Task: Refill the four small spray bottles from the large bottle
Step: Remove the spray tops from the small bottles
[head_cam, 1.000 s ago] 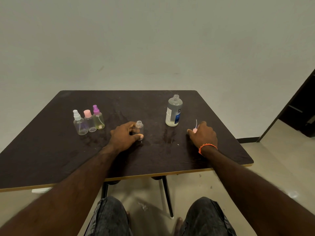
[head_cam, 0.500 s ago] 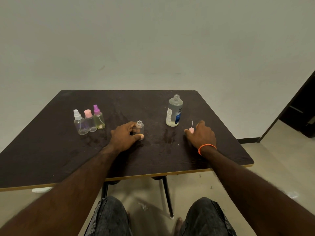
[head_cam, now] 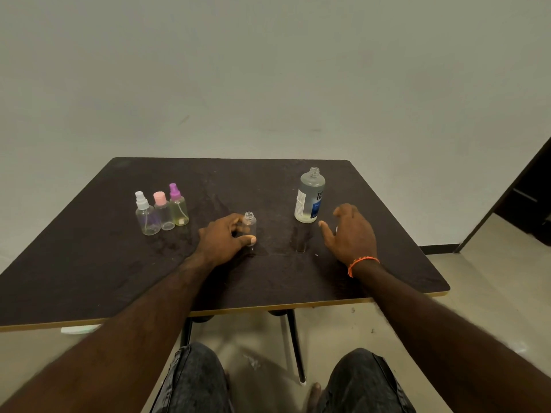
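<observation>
On table (head_cam: 89, 263): left hand (head_cam: 222, 242) grips uncapped small bottle (head_cam: 250, 226); right hand (head_cam: 351, 234) relaxed, empty, near uncapped large bottle (head_cam: 310, 196). Risk: narrow neck, spill likely if pour overshoots.

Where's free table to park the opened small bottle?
Bare: far middle, between the three capped bottles and large bottle; the near-left corner of the table. Crowded: the strip between left hand, gripping the open bottle, and right hand.
</observation>
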Motion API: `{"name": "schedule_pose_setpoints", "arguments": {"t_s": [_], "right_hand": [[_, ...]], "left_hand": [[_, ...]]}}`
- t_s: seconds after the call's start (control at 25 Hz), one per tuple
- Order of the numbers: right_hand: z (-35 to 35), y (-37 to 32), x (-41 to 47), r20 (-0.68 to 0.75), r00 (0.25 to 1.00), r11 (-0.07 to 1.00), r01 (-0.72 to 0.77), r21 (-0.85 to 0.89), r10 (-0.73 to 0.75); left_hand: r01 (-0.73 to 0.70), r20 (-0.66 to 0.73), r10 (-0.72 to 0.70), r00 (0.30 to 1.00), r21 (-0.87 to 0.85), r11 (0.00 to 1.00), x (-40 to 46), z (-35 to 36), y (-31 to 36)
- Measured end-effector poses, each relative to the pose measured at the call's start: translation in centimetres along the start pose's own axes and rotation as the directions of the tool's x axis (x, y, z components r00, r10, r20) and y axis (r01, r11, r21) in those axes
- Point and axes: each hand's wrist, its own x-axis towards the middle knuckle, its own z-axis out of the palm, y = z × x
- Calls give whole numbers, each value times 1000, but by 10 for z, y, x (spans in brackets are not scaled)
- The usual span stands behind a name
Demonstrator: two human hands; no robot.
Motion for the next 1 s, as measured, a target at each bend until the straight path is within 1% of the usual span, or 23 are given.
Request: {"name": "schedule_pose_setpoints", "arguments": {"t_s": [0.08,0.12,0.16,0.24,0.32,0.44,0.56,0.64,0.76,0.84,0.92,1.0], "right_hand": [[0,-18,1,62,977,978,204,40,-206],[2,-30,2,109,959,964,253,85,-262],[4,-44,3,160,944,953,265,148,-288],[17,-72,8,264,917,934,226,276,-300],[37,-96,17,322,905,922,157,355,-278],[66,-119,39,359,916,904,12,428,-182],[85,-128,59,383,915,870,-82,486,-127],[93,-129,70,378,920,853,-110,510,-107],[102,-126,80,381,919,837,-125,533,-106],[104,-123,83,394,912,833,-129,538,-113],[100,-123,81,407,908,835,-145,531,-101],[91,-124,75,349,935,843,-137,520,-63]], "left_hand": [[-5,-11,6,1000,20,1000,-1,-1,2],[-11,-24,12,1000,44,999,0,-1,4],[-15,-39,18,999,65,998,1,-1,4],[-3,-65,8,998,89,996,8,-1,4],[7,-73,2,997,117,993,17,-2,1],[-1,-88,17,996,174,985,34,-2,1],[22,-124,4,992,201,979,55,1,0],[39,-146,-5,989,229,973,68,2,0],[48,-145,-17,989,213,976,80,4,0],[45,-116,-22,993,202,978,84,5,-2],[46,-63,-33,998,232,972,82,2,-2],[72,-37,-65,997,247,966,74,-3,3]]}}
